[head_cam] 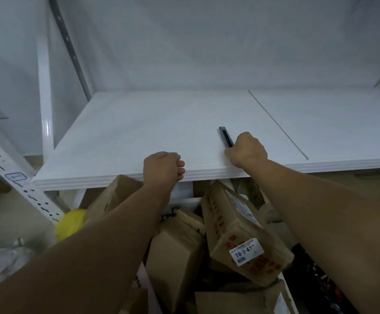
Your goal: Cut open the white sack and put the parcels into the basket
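Observation:
A dark utility knife lies on the white shelf board, and my right hand is closed around its near end. My left hand is a closed fist at the shelf's front edge, with nothing visible in it. Below the shelf, several brown cardboard parcels are piled up: a long one with a white label reading 78-3-43, another to its left, and one under my left wrist. I cannot make out the white sack or the basket's rim.
A white perforated shelf upright slants across the left. A yellow bag sits beside the parcels. A clear plastic packet lies at the lower left. A seam line crosses the shelf board on the right.

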